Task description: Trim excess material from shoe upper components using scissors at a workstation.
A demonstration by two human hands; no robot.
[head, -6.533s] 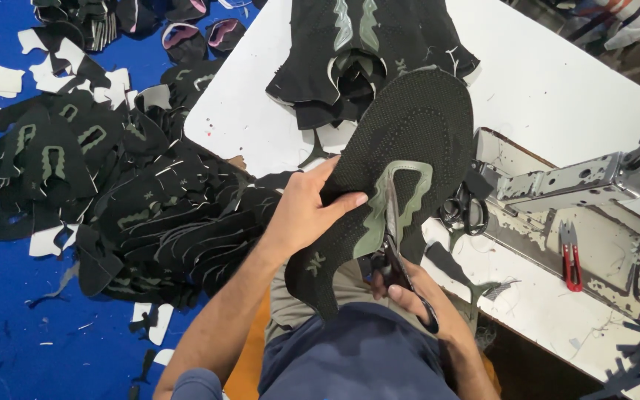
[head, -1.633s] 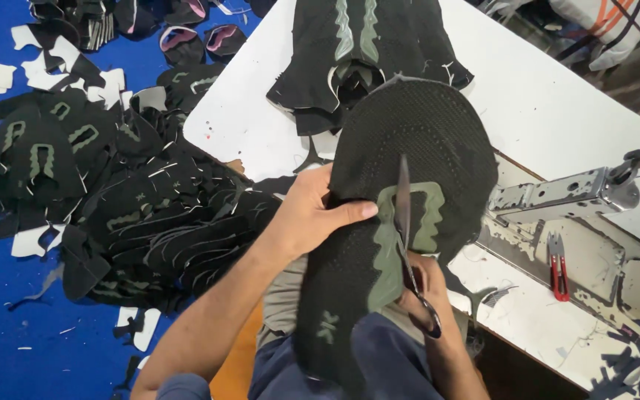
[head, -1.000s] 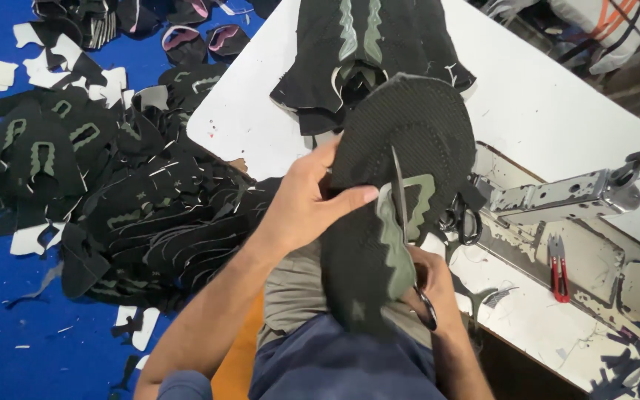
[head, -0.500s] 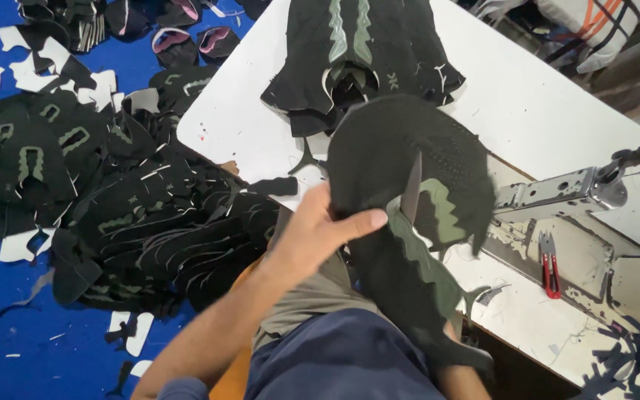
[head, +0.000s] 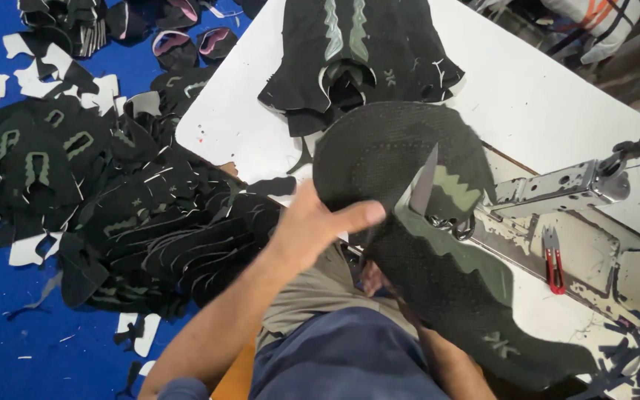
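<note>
My left hand [head: 318, 231] pinches the edge of a black knit shoe-upper piece [head: 401, 155] with grey-green stripes, thumb pointing right across it. The piece hangs from the table edge down over my lap towards the lower right. A scissors blade [head: 424, 187] sticks up through the fabric beside the green stripe. My right hand [head: 371, 280] is almost wholly hidden under the piece; only a bit of it shows below my left thumb, where the scissors' handles lie.
A stack of similar black uppers [head: 357, 59] lies at the far side of the white table [head: 542, 96]. A metal machine arm [head: 564, 189] and red thread snips [head: 555, 261] sit at right. A heap of black pieces [head: 135, 222] and white scraps [head: 27, 248] cover the blue floor at left.
The piece has been turned: its tail swung from over my lap to the lower right. My left hand shifted along its edge, and my right hand slid out of sight beneath it.
</note>
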